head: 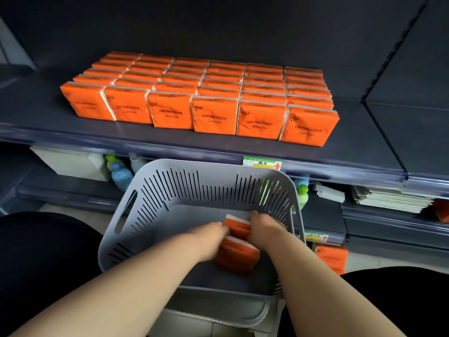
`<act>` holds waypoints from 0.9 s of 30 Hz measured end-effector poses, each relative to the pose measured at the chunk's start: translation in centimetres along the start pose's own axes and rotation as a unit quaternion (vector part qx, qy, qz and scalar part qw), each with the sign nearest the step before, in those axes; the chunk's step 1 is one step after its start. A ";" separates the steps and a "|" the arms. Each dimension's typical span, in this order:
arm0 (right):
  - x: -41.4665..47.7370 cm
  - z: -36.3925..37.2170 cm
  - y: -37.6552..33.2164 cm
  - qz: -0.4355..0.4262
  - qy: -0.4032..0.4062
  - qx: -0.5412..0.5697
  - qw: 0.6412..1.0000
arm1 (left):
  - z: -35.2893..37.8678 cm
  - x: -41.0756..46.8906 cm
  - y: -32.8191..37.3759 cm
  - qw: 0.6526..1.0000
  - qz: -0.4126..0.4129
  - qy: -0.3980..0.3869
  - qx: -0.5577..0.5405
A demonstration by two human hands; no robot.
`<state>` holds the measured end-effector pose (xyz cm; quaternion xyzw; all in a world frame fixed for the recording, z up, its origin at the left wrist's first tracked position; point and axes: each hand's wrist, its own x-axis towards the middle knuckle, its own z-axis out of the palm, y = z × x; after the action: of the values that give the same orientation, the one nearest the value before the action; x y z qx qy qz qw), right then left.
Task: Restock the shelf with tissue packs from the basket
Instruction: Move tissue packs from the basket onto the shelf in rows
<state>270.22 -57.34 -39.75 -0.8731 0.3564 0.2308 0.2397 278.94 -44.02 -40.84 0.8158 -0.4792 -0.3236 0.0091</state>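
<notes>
A grey slotted basket (155,190) sits below the shelf edge, in front of me. Inside it lie orange tissue packs; both hands reach in. My left hand (209,237) grips the lower packs (239,254) from the left. My right hand (263,226) holds an upper orange pack (237,226) from the right. The dark shelf (170,139) above carries several rows of upright orange "COTTON TISSUE" packs (215,115), filling its middle.
Bare shelf surface lies left and right of the pack rows. Under the shelf stand bottles (121,177), a white box (73,161) and stacked papers (388,199). Another orange pack (331,257) sits low at the right. A price tag (263,163) hangs on the shelf lip.
</notes>
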 end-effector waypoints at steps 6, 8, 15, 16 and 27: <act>-3.5 -4.6 -0.4 -0.092 0.131 0.048 0.986 | -4.1 -3.2 -0.5 0.991 0.026 0.135 0.002; -4.9 -6.2 0.1 -0.110 0.177 0.062 0.976 | -5.3 -3.9 -0.1 0.982 0.044 0.181 -0.012; -8.8 -10.5 3.0 -0.119 0.298 0.097 0.942 | -8.4 -5.3 4.4 0.948 0.115 0.291 -0.058; -9.1 -10.9 3.4 -0.115 0.315 0.097 0.937 | -8.7 -5.3 5.1 0.945 0.118 0.301 -0.058; -10.5 -18.2 9.7 -0.079 0.446 0.116 0.884 | -13.0 -3.1 11.9 0.914 0.190 0.354 -0.053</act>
<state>260.64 -68.69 -22.03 -0.8750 0.3802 -0.2452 0.1725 275.68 -51.88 -25.11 0.7689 -0.5727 -0.0307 0.2825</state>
